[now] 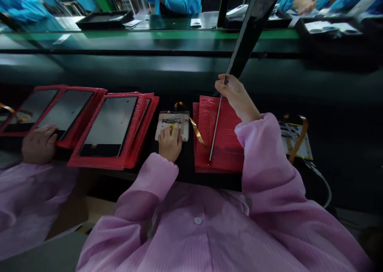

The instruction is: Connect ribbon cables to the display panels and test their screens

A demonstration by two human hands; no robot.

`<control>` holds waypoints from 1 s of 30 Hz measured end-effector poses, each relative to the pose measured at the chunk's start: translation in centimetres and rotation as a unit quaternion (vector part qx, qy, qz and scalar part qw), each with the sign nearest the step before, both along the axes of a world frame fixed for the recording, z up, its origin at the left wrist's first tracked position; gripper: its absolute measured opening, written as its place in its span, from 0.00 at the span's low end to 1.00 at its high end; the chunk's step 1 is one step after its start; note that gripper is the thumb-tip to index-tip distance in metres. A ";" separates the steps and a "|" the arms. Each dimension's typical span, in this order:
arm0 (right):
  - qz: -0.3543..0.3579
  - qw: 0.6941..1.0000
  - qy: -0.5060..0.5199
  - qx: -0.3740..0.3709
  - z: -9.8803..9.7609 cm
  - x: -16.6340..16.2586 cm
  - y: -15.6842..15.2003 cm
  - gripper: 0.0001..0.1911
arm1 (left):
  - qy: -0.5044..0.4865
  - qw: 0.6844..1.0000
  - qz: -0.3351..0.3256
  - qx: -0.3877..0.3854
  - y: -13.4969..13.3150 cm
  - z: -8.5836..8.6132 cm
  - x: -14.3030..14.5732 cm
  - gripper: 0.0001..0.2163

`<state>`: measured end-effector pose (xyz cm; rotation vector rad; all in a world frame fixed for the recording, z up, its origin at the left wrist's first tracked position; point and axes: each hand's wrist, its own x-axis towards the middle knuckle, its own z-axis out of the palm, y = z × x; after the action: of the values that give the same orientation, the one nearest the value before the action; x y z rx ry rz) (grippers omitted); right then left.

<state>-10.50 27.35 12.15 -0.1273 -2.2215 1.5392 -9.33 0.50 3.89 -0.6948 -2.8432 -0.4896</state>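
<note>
1. Left hand (170, 141) rests on a small circuit board (172, 125) lying flat on the dark worktop (344, 104); fingers (174, 130) curled down on it, pressing rather than lifting. Looks like a light hold, not a full grip.
2. Right hand (236, 96) closed on the top edge of a thin display panel (218, 118), held on edge, nearly upright; its lower corner touches the red bubble pouch (224, 144) under it.
3. Orange flex ribbon (196, 129) runs from the board toward the panel's lower end, so board + panel seem joined.
4. Progress, as a judgement: panel is out of the pouch, not laid flat; handling of this unit looks mid-way. Panels on the left already sit on pouches.
5. Count: approx 3 flat panels on red pouches (109, 130) left of the board, overlapping; exact stack depth can't tell. 1 panel in hand. 1 board under left hand. 1 more board w/ ribbon (295, 138) right of the sleeve, partly hidden.
6. Co-worker's hand (38, 143) at far left touches a red pouch edge. Blue-sleeved people across the line, w/ black trays (104, 19).
</note>
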 end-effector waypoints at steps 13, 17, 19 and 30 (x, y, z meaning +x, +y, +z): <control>-0.017 0.999 -0.009 0.029 0.5 0.2 -0.8 0.15 | -0.010 0.994 -0.051 -0.095 0.7 0.8 -0.9 0.24; -0.027 0.999 -0.018 0.044 0.5 -0.1 -0.9 0.14 | 0.022 0.993 -0.057 -0.105 0.7 0.5 -0.7 0.23; -0.029 0.998 -0.017 0.050 0.4 -0.2 -0.8 0.15 | 0.038 0.992 -0.058 -0.106 0.7 0.3 -0.7 0.23; -0.073 0.993 -0.025 0.085 1.2 1.1 -0.3 0.22 | 0.054 0.993 -0.059 -0.084 0.6 -0.1 -0.6 0.23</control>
<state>-9.45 27.09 13.39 -0.2727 -2.3166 1.2776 -9.93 1.10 3.76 -0.8945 -2.7739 -0.2235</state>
